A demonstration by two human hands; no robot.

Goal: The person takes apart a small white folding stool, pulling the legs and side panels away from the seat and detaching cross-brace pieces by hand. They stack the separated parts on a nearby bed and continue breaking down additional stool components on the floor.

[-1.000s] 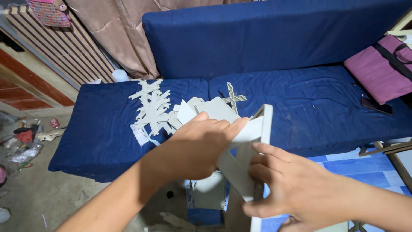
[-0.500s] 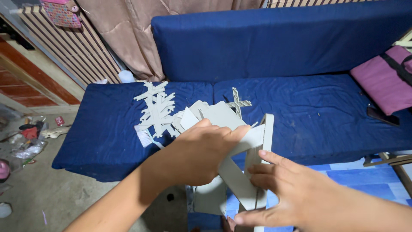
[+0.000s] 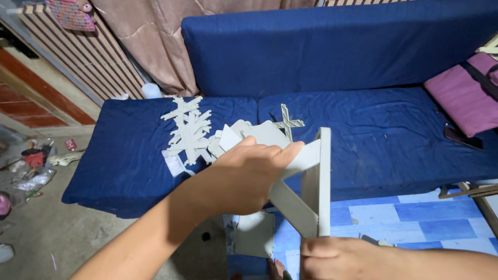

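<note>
**Fitting grey panels together over the sofa's edge**

In front of the blue sofa [image 3: 384,140], I hold a grey panel assembly [image 3: 311,181] upright. My left hand [image 3: 249,176] grips its slanted upper panel, fingers [image 3: 282,151] wrapped over the edge; my right hand [image 3: 337,256] clasps the upright's foot, fingers closed. I judge a joint is being seated; next calls for firm, square pressure. Cross-shaped connectors [image 3: 188,129] lie on the cushion.

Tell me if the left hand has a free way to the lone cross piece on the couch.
Probably yes. The left hand grips the grey frame, and the cross piece lies just beyond it on the couch, nothing between; but that hand is occupied.
</note>
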